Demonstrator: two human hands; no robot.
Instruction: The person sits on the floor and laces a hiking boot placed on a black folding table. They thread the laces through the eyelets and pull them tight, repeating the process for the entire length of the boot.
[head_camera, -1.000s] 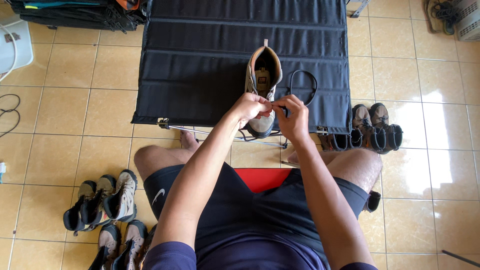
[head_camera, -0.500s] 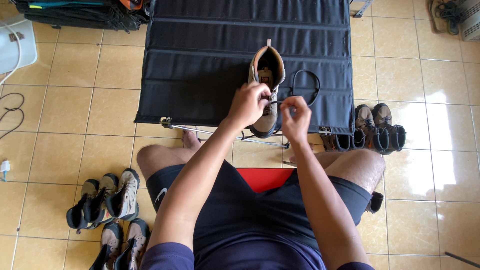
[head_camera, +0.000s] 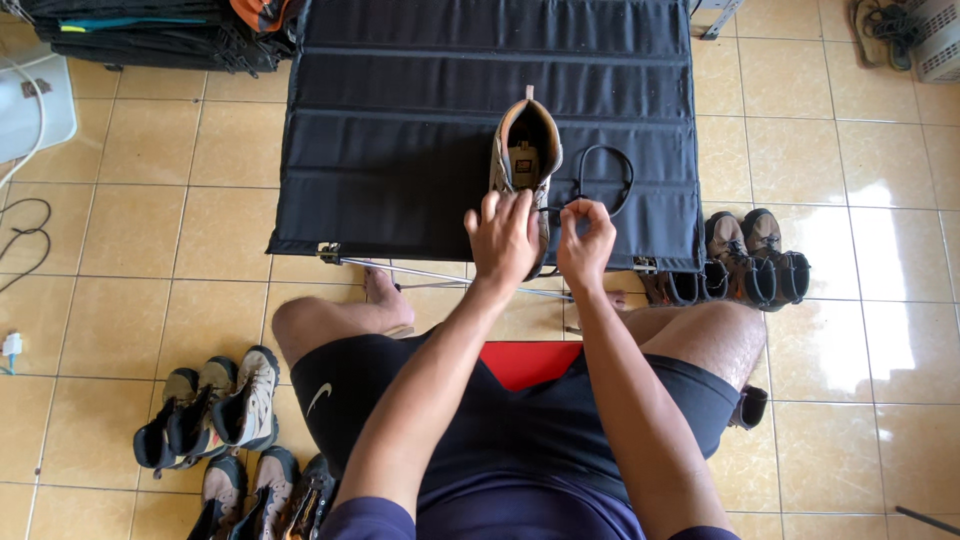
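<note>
A tan and grey hiking boot stands upright on a black folding table, its opening facing me. My left hand rests over the boot's front, fingers closed on it near the lacing. To its right, my right hand pinches a black shoelace that loops out over the table beside the boot. Both hands are close together at the table's near edge, above my knees.
A pair of brown boots stands on the tiled floor right of the table. Several more boots lie at lower left. Dark bags sit at top left, a white object with cables at far left.
My hands shifted slightly; the right hand moved a little apart from the left, drawing the lace. The boot stays in place.
</note>
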